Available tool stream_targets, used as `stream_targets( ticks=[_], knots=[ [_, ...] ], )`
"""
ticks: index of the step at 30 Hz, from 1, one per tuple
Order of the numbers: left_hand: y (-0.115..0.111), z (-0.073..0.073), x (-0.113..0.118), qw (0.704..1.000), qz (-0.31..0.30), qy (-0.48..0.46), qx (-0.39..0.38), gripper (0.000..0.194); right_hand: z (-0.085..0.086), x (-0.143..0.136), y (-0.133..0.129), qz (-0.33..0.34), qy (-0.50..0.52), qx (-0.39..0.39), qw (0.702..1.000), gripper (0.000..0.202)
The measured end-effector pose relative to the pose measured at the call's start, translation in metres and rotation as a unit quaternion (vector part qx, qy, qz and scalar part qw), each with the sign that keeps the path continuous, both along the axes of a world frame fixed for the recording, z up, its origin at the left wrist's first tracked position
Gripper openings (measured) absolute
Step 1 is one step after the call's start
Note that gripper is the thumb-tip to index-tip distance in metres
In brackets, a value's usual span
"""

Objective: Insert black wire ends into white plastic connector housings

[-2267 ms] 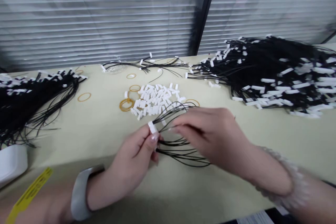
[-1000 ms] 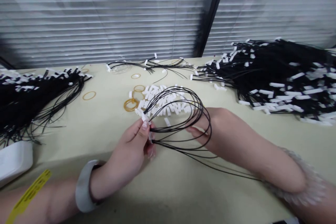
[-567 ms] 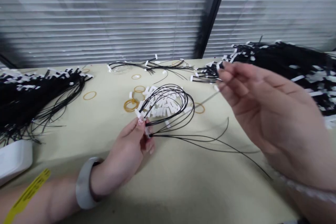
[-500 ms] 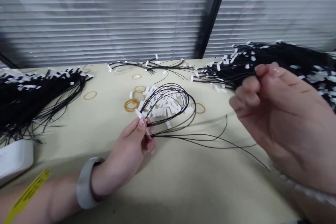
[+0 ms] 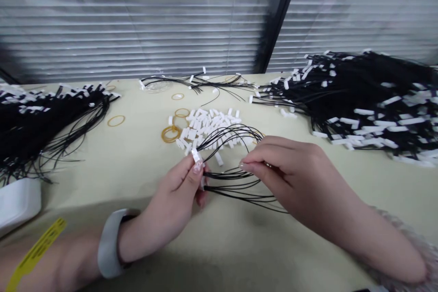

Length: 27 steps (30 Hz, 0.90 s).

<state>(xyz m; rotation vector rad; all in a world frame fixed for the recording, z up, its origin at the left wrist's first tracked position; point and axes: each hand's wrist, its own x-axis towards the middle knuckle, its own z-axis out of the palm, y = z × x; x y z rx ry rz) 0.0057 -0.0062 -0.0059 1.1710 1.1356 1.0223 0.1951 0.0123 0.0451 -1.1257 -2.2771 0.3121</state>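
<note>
Between the thumb and fingers of my left hand is a wire harness: thin black wires with white connectors at the gripped end. Some wires arch up and over to the right, while others run out lower down. My right hand is closed in a pinch at the right part of these wires, thumb and forefinger together. Which wire ends lie inside that pinch is hidden. Just behind the wires lies a heap of loose white connectors.
Yellow rubber bands lie left of the heap. Large bundles of black wires with white connectors stand on the left and right. A white plastic object sits at the left edge. Blinds rise behind the table.
My right hand has come down and left from its raised place at the right to the wires. My left hand, with the harness, has shifted slightly right.
</note>
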Motion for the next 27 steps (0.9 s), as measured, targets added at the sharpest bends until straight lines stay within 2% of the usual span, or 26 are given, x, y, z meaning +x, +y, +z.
stream_targets(
  ticks=[5,18,23,27],
  knots=[
    [-0.001,0.003,0.002,1.000,-0.013,0.019,0.011,0.029,-0.006,-0.006,-0.003,-0.025,-0.019,0.050,0.998,0.017],
    [-0.002,0.000,0.002,1.000,-0.027,-0.003,0.002,0.027,-0.015,-0.013,-0.001,-0.036,-0.065,0.056,0.996,0.021],
    [-0.004,0.003,0.001,0.999,-0.035,-0.003,-0.004,0.027,-0.015,-0.012,-0.002,-0.031,-0.065,0.058,0.996,0.021],
    [-0.003,0.003,0.002,0.999,-0.034,0.005,-0.012,0.027,-0.015,-0.010,-0.001,0.004,-0.065,0.067,0.996,0.020]
  ],
)
